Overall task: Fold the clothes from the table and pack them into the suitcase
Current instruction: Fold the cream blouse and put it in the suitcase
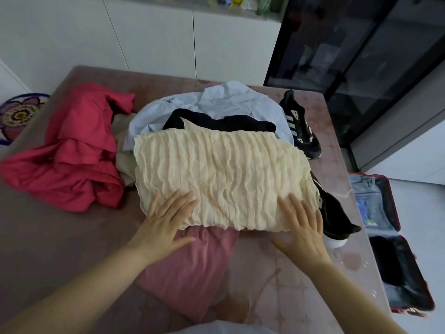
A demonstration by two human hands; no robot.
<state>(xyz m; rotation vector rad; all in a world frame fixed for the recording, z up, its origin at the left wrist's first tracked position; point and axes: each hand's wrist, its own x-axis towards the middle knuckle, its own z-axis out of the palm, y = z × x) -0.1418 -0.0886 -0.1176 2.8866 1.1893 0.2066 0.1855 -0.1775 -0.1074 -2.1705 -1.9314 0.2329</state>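
White cupboards stood behind the bench, where both hands, left and right, pressed flat with fingers spread on the cream top, smoothing it mid-fold; next it likely needed folding over, then carrying to the suitcase on the floor to the right.

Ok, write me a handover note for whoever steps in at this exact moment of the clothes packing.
Left hand and right hand: both open, flat on the near edge of the cream crinkled fabric top, which lies on the table over a pink garment.
Behind, unfolded: crumpled red garment, light blue shirt, black garment.
Open red suitcase, on the floor to the right, already holds some clothes.
Left: fold and pack the rest.
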